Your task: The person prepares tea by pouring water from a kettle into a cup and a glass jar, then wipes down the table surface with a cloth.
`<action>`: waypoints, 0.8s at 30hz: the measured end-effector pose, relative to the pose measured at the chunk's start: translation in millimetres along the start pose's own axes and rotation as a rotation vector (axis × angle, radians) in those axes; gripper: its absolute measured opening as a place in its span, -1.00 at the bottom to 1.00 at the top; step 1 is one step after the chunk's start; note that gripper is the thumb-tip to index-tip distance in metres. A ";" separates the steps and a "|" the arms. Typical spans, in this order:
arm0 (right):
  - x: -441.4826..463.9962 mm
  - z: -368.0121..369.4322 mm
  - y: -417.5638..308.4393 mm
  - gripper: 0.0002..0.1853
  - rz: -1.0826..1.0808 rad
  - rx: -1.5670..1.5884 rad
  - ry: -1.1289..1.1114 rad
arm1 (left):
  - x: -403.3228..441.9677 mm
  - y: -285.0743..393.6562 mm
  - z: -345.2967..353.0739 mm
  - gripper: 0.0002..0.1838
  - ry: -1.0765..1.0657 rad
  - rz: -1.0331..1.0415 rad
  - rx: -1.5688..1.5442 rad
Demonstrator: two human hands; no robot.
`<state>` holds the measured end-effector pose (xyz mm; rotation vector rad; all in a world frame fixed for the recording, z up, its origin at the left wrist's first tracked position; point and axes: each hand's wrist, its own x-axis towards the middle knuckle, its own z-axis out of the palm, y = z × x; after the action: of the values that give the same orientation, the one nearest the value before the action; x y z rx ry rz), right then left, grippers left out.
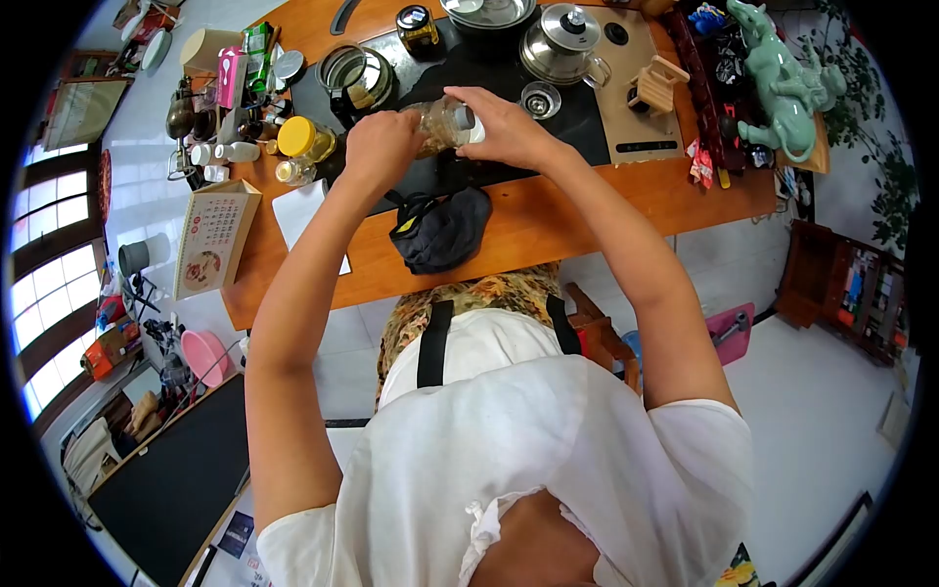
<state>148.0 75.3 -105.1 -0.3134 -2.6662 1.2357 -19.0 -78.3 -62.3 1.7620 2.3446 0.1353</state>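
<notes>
A clear jar (pixel 437 127) with brownish contents lies sideways between my two hands, above the dark mat (pixel 562 137). My left hand (pixel 381 147) is wrapped round the jar's left end. At its right end, my right hand (pixel 504 129) holds it between thumb and fingers, with a greyish part of the jar showing there. Just beyond my left hand stands a glass pot (pixel 357 80) with a black handle. A small glass bowl (pixel 539 100) is to the right of my right hand. The black pouch (pixel 442 230) lies nearer my body.
Several bottles and a yellow-lidded jar (pixel 305 139) stand at the left, behind a desk calendar (pixel 217 240). A steel kettle (pixel 560 44), a small wooden chair (pixel 657 85) and a green figurine (pixel 782 83) are at the right. The wooden table's front edge (pixel 587 230) is close to my body.
</notes>
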 end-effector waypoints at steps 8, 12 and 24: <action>-6.8 -0.4 6.4 -0.07 0.013 0.044 0.061 | 14.4 5.1 -11.8 -0.71 -0.033 0.052 0.078; -7.4 0.8 10.2 -0.09 0.014 0.132 0.086 | 26.7 7.1 -16.0 -0.71 -0.124 0.027 0.151; -9.0 -4.5 10.8 -0.09 0.067 0.175 0.105 | 44.2 25.3 -37.0 -0.81 -0.081 0.143 0.269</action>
<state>159.0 82.9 -111.3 -0.4315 -2.4578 1.4195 -15.0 -27.0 -26.1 2.0153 2.2647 -0.2369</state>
